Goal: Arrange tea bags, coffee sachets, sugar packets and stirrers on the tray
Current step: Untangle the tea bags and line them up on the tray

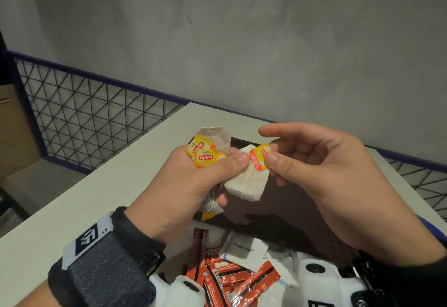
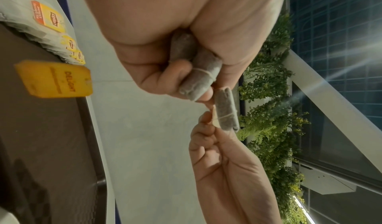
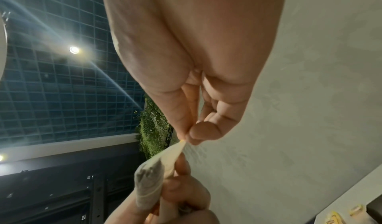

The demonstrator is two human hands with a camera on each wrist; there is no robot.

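Above the dark brown tray (image 1: 297, 210), my left hand (image 1: 208, 176) grips a bundle of tea bags (image 1: 217, 139) with yellow Lipton tags (image 1: 205, 157). My right hand (image 1: 271, 156) pinches the tag (image 1: 259, 156) of one more tea bag (image 1: 246, 184), which hangs between both hands and touches my left thumb. From the left wrist, the gripped tea bags (image 2: 198, 74) show beside that single bag (image 2: 226, 111), and a row of tea bags (image 2: 47, 18) lies along the tray's edge. A loose yellow tag (image 2: 55, 78) dangles below my hand.
Red coffee sachets (image 1: 232, 280) and white sugar packets (image 1: 244, 248) lie heaped at the near end of the white table (image 1: 96, 197). A wire-mesh railing (image 1: 84, 115) runs behind the table, with a grey wall beyond.
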